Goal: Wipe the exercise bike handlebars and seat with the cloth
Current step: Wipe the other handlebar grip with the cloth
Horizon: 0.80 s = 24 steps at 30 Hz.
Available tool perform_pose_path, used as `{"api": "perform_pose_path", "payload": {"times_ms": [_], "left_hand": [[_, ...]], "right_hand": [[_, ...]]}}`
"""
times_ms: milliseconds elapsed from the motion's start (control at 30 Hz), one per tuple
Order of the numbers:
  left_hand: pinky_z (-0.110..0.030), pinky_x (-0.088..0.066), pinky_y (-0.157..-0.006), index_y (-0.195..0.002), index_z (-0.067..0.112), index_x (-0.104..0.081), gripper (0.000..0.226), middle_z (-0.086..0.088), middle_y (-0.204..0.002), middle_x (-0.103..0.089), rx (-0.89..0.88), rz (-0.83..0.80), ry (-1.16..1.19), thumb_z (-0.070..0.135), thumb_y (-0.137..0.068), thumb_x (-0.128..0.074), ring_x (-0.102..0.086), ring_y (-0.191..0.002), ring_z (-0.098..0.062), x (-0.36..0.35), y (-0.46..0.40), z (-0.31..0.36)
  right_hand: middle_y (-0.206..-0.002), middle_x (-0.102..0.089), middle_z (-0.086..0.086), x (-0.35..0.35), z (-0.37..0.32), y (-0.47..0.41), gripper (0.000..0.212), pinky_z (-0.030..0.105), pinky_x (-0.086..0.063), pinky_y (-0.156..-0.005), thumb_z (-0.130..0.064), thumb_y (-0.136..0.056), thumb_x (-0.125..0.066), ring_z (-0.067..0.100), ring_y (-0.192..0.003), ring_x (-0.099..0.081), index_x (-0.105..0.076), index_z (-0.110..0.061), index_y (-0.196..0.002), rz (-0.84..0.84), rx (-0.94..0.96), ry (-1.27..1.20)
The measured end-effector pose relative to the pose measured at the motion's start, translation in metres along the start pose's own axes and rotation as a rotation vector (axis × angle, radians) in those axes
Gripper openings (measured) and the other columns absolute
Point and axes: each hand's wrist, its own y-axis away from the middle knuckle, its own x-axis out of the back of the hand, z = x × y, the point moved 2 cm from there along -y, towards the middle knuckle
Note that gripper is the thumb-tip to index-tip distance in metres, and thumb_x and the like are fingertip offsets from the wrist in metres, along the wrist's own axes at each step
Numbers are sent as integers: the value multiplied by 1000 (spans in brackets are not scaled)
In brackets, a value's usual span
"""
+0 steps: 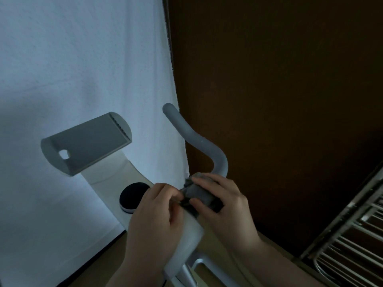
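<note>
— Dim light fills this corner; a white sheet (83, 69) hangs on the left and a dark brown wall (279, 79) stands on the right. What are the hands doing?

— Both are at the base of the grey handlebar (199, 139) of the white exercise bike (186, 235). The right hand (226, 206) lies over a grey cloth (196, 192), with thumb and fingers curled round it, and it presses the cloth on the bar where the bar meets the white body.

— And the left one?

— The left hand (153, 220) is just beside it, fingers bent toward the edge of the same cloth. It seems to pinch that edge, but the picture is dark and blurred there, so I cannot tell for sure.

— Where does the bar go from there?

— It bends up and to the left, and its rounded end stands in front of the edge of the sheet.

— What else is near?

— A grey device holder (87, 141) is tilted at the left, a black round knob (132, 195) sits below it, touching nothing but the frame, and a metal rack (352, 235) is at the lower right.
</note>
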Motion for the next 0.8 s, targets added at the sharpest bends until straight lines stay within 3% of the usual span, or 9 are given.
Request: {"api": "perform_pose_path", "payload": {"times_ms": [100,233,333,467,567,700,800], "left_hand": [[-11,-40,-58,-82,31,-54,10,18,-84,-52,6,-2,20,24,-78,-49,-49,-71,-3,1,0,2],[-14,-35,-49,-79,30,-52,14,17,-83,-51,-3,-1,9,17,-80,-57,-50,-71,-4,1,0,-1],[-12,-39,-56,-80,31,-54,12,18,-83,-52,-6,11,16,19,-78,-53,-48,-65,-4,1,1,0],[-14,-40,-57,-78,30,-51,16,16,-81,-50,2,15,14,16,-79,-58,-49,-71,-5,0,0,-1],[-11,-41,-63,-79,30,-54,12,18,-82,-51,-13,26,19,18,-77,-54,-47,-63,-4,0,1,1],[-15,-40,-53,-78,31,-51,16,17,-81,-51,-18,15,19,17,-79,-59,-49,-68,-4,1,0,-1],[-15,-42,-53,-79,31,-53,12,18,-83,-52,-18,12,13,20,-76,-55,-49,-64,-4,1,0,1]], "right_hand": [[-120,-58,-24,8,5,-5,44,19,-47,-96,-19,-77,-79,-1,-117,-52,-66,-36,-115,88,-96,-149],[-123,-53,-27,-2,-2,4,50,12,-42,-97,-24,-75,-80,-1,-120,-47,-63,-43,-118,0,-32,-88],[-124,-54,-21,0,4,4,49,15,-45,-96,-22,-75,-80,2,-120,-48,-65,-37,-119,93,-94,-101],[-123,-52,-28,-2,-3,9,54,19,-47,-95,-28,-74,-80,3,-121,-48,-61,-43,-122,-20,-17,-102],[-118,-55,-22,2,3,10,60,21,-52,-89,-25,-73,-82,-2,-113,-53,-54,-45,-121,67,-120,-146],[-111,-54,-24,-2,-5,14,54,21,-52,-85,-31,-70,-82,-4,-106,-53,-53,-49,-111,16,-107,-120],[-111,-58,-22,5,5,8,51,26,-55,-83,-28,-70,-83,-1,-106,-56,-56,-43,-111,140,-142,-150]]}}
